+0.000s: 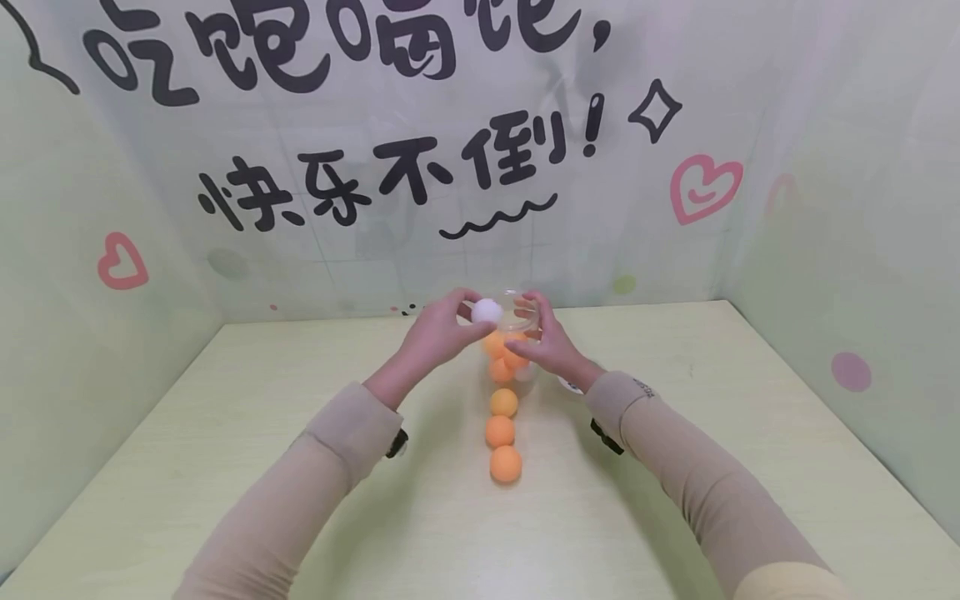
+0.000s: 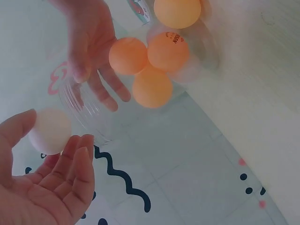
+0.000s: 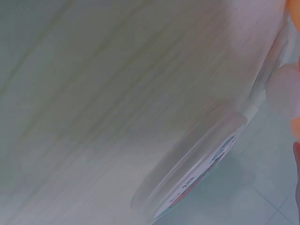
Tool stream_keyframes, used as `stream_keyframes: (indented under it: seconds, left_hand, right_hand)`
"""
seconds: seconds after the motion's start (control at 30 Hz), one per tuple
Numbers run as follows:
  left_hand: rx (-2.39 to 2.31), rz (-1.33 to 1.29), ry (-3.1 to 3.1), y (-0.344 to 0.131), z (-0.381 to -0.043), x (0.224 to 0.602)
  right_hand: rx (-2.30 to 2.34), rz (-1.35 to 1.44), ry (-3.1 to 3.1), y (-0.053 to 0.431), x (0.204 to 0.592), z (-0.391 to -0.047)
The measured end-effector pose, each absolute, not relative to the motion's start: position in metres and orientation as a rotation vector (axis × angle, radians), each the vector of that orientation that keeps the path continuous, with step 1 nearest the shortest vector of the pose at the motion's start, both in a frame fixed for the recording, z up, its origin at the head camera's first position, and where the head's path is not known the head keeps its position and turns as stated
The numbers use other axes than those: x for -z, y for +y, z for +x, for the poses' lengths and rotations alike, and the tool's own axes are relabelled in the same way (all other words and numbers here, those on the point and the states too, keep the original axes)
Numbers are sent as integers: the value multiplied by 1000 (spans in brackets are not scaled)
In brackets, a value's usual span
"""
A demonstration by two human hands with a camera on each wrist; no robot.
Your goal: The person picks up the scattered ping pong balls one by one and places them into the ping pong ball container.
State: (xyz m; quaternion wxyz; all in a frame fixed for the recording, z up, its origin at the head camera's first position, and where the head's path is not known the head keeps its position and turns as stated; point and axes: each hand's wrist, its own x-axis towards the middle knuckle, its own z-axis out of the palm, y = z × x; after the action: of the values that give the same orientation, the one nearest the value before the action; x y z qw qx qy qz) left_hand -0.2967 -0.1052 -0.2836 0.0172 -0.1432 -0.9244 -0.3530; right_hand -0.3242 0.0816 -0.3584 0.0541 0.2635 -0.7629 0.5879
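Observation:
My left hand (image 1: pixel 442 329) pinches a white ping-pong ball (image 1: pixel 487 312) between thumb and fingertips, beside the rim of a clear plastic jar (image 1: pixel 525 312). In the left wrist view the same white ball (image 2: pixel 50 131) is held just off the jar's open mouth (image 2: pixel 84 110). My right hand (image 1: pixel 553 340) holds the jar near its rim, thumb at the front and fingers at the far side. Inside the jar are several orange ping-pong balls (image 2: pixel 152 88) and a pale one (image 3: pixel 283 91) low down. Most of the right hand falls outside the right wrist view.
Three orange balls (image 1: pixel 501 432) lie in a row on the pale wooden table (image 1: pixel 247 467), in front of the jar. A round lid (image 3: pixel 197 173) with a printed top lies beside the jar, partly behind my right wrist. Printed light curtains (image 1: pixel 390 258) enclose the table's back and sides.

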Motion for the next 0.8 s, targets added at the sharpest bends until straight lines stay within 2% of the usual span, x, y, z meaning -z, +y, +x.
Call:
stream_keyframes:
  seconds: [0.4, 0.8]
  left_hand:
    - [1117, -391, -2863, -95, -316, 281]
    - [974, -425, -2872, -86, -318, 281]
  right_hand:
    - [-1792, 806, -2309, 82, 357, -322]
    - [-1806, 778, -2325, 82, 355, -320]
